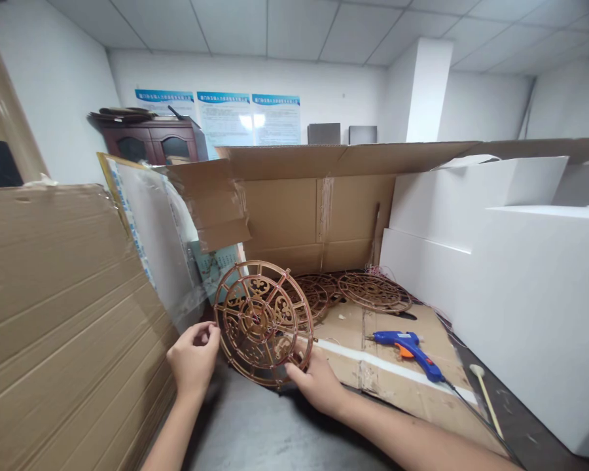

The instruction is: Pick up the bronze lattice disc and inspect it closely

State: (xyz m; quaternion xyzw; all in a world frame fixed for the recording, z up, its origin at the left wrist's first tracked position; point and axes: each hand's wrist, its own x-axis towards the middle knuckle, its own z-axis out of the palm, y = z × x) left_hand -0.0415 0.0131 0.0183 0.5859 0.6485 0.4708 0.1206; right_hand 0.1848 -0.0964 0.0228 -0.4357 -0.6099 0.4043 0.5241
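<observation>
Both my hands hold up a round copper-coloured openwork disc (pixel 261 320), tilted on edge above the grey floor. My left hand (pixel 194 356) pinches its left rim with curled fingers. My right hand (pixel 317 383) grips the lower right rim from beneath. Behind it, more discs of the same kind (pixel 373 291) lie flat on a sheet of cardboard (pixel 373 366). A blue hot-glue gun (pixel 408 347) lies on that cardboard, right of my right hand, its cord running toward the lower right.
A stack of corrugated cardboard (pixel 63 314) fills the left. An open brown carton (pixel 319 209) stands behind. White foam blocks (pixel 510 275) line the right. A thin stick (pixel 485 392) lies on the floor by the foam. A dark wooden cabinet (pixel 152 140) stands at the back wall.
</observation>
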